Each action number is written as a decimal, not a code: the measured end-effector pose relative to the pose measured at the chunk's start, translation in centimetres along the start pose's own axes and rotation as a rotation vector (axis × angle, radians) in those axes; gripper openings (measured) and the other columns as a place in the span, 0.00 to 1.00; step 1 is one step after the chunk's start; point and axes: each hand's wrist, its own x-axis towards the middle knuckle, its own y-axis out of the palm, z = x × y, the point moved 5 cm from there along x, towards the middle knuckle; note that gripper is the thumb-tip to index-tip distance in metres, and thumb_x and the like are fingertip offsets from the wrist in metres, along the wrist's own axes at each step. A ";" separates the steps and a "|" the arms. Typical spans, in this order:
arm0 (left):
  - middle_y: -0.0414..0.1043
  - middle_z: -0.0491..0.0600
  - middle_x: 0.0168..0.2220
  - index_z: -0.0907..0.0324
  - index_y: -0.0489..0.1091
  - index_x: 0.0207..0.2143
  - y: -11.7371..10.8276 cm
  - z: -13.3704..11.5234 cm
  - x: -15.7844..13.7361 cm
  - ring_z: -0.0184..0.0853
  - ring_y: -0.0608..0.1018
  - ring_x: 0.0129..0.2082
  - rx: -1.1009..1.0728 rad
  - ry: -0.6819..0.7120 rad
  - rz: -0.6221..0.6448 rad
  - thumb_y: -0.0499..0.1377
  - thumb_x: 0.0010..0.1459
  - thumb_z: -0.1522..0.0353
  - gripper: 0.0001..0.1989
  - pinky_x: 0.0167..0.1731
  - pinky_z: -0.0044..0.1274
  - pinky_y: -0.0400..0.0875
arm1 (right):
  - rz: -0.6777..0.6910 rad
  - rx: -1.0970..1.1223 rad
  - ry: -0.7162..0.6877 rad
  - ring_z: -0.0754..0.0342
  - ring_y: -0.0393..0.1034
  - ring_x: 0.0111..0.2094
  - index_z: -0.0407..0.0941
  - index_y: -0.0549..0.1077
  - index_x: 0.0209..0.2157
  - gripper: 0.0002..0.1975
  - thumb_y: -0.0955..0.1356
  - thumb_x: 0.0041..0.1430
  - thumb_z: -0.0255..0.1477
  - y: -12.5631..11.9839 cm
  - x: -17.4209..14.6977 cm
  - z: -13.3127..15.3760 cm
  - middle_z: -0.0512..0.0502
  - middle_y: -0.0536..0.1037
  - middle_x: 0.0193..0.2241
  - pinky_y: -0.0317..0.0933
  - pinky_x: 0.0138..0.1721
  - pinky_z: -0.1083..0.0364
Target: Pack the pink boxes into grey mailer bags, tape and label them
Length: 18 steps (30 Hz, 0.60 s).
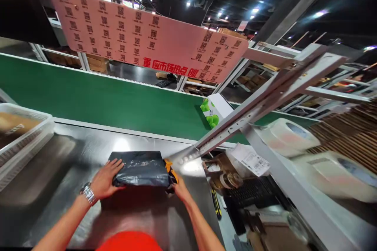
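Note:
A flat parcel in shiny dark plastic (pixel 144 168) sits on the metal worktable (pixel 73 157). My left hand (pixel 107 178) grips its left end, fingers stretched over the top and thumb at the near edge. At the right end, my right hand (pixel 178 188) is closed around the parcel's side, where an orange-and-black piece (pixel 170 166) shows. Whether that piece belongs to the wrapping I cannot tell. Most fingers of the right hand are hidden behind the end of the parcel.
Beyond the table runs a green conveyor belt (pixel 97 100) carrying a white-and-green box (pixel 218 110). A white basket (pixel 44 121) stands left. A metal post (pixel 250 106) slants on the right, near tape rolls (pixel 288 135), a keyboard (pixel 250 192) and a yellow-black cutter (pixel 216 204). A pink code board (pixel 173 43) hangs ahead.

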 end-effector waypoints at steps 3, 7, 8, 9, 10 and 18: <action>0.75 0.60 0.70 0.54 0.76 0.69 -2.6 2.3 5.6 0.59 0.75 0.71 -0.092 -0.064 -0.013 0.70 0.57 0.42 0.43 0.74 0.51 0.67 | 0.006 0.107 0.012 0.37 0.73 0.66 0.47 0.78 0.61 0.47 0.67 0.32 0.28 0.3 3.4 2.1 0.38 0.81 0.63 0.58 0.74 0.37; 0.82 0.62 0.62 0.57 0.82 0.60 -4.4 5.0 11.2 0.58 0.82 0.63 -0.124 -0.182 -0.109 0.64 0.60 0.40 0.38 0.67 0.45 0.75 | 0.015 0.206 -0.015 0.37 0.72 0.67 0.47 0.79 0.60 0.45 0.67 0.34 0.29 0.7 6.7 4.3 0.39 0.82 0.64 0.59 0.74 0.37; 0.84 0.62 0.59 0.58 0.82 0.58 -4.4 5.5 12.3 0.58 0.83 0.61 -0.122 -0.214 -0.099 0.63 0.60 0.40 0.37 0.64 0.44 0.76 | 0.018 0.200 -0.011 0.36 0.73 0.66 0.46 0.80 0.59 0.44 0.67 0.35 0.29 0.5 7.1 4.5 0.40 0.83 0.62 0.59 0.73 0.37; 0.86 0.62 0.56 0.58 0.83 0.55 -4.3 5.8 13.2 0.58 0.84 0.58 -0.124 -0.238 -0.077 0.62 0.60 0.40 0.37 0.61 0.43 0.77 | 0.022 0.187 -0.003 0.36 0.73 0.66 0.45 0.80 0.59 0.44 0.66 0.35 0.30 0.0 7.2 4.4 0.40 0.84 0.60 0.59 0.73 0.36; 0.87 0.61 0.53 0.57 0.84 0.52 -4.2 6.1 13.9 0.58 0.85 0.56 -0.132 -0.253 -0.046 0.60 0.60 0.39 0.36 0.59 0.41 0.78 | 0.021 0.174 0.009 0.36 0.74 0.65 0.45 0.80 0.60 0.44 0.66 0.35 0.30 -0.7 7.0 4.0 0.40 0.85 0.59 0.60 0.73 0.36; 0.88 0.55 0.45 0.53 0.84 0.39 -0.9 5.8 14.4 0.53 0.86 0.50 -0.309 -0.343 0.024 0.66 0.50 0.38 0.30 0.53 0.36 0.77 | -0.105 0.144 0.165 0.31 0.76 0.65 0.50 0.84 0.58 0.43 0.67 0.34 0.32 0.6 -9.2 -8.1 0.42 0.86 0.57 0.62 0.72 0.32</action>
